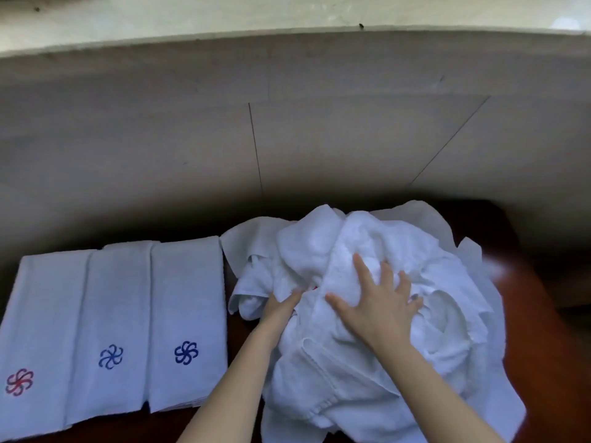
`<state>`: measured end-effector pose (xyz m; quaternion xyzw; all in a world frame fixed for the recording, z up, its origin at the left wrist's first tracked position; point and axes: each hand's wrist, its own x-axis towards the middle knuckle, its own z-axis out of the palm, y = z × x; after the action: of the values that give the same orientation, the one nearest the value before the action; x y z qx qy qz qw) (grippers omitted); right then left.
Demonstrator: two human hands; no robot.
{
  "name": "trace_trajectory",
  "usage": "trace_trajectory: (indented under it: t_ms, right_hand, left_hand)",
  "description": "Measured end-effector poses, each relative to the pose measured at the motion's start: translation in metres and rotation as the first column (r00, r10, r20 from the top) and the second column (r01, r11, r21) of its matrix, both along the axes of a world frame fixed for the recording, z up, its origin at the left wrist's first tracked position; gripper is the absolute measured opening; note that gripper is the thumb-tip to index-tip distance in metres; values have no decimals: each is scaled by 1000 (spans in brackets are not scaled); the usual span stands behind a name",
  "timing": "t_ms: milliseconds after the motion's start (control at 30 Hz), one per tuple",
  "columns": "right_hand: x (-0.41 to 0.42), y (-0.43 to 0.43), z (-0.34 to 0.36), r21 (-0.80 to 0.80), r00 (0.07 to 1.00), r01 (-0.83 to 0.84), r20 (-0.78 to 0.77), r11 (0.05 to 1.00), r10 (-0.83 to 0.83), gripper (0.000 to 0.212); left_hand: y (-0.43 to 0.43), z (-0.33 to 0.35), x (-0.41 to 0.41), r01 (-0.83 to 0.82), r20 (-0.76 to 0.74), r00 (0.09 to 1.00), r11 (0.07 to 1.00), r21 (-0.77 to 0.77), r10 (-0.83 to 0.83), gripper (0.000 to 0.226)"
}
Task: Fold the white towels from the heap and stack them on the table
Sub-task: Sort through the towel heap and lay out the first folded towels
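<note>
On heap (367, 302): right hand (380, 302) spread flat, pressing top towel.
Left of it, left hand (281, 310) tucked into folds, grip unclear; further left, three folded towels (115, 318) side by side on table (540, 330).

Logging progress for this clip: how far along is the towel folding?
Done: three folded towels lie side by side on the table. In hand: the left hand reaches into the heap; the right hand rests spread on top. Left: the whole heap remains unfolded.
</note>
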<state>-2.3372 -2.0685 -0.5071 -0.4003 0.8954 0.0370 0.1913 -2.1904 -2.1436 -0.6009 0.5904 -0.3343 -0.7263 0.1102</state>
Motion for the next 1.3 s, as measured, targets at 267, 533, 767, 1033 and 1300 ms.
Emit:
trace_trajectory:
  t_ms: [267,533,767,1033,1300]
  right_hand:
    - [-2,-10,-10,16,999,-35,34,999,34,89]
    - [13,-2,1,-1,1000,-5,-27,1000,5,79]
    - [91,90,16,-426,939,340,113,838,-324,68]
    - [177,196,42,-79,894,362,311,929,-322,72]
    - [168,202,98,-77,874,256,444,964,-197,63]
  left_hand:
    - [27,9,44,-16,228,974,995,96,-6,29]
    - [41,58,77,134,211,965,984,120,-157,15]
    - [53,112,135,257,160,951,964,62,-264,18]
    - [70,182,235,344,322,886,939,24,-333,16]
    - [82,233,241,351,249,915,931,-101,-318,19]
